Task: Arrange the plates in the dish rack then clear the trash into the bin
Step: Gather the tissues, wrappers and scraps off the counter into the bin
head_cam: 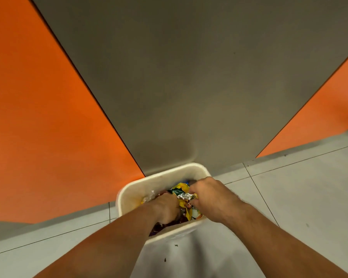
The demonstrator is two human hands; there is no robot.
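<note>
Bin (129,194): cream, open-topped, standing on the tiled floor (289,197). Its far rim is touching or just short of the grey panel (189,87); cannot tell which. The trash is inside the bin, piled close to the rim.

Your right hand (211,197), over the bin's right side, has its fingers curled on the yellow-green wrapper (181,187) and the foil scrap (186,196). Your left hand (166,207) is sunk in the bin's middle with its fingers buried, so its grasp cannot be told.

Risks, judged:
- The bin looks light and you bear on it from the near side. A hard push could tip or skid it.
- Crumpled wrappers spring back. Let go fast and they may spill over the near rim, where dark wrappers (161,227) ride high.

Around:
- Orange panels (38,117) flank the grey one, left and right of the bin.
- Nothing blocks the bin's opening.
- Dark specks (176,245) lie just on the bin's near side, perhaps dropped bits to collect.
</note>
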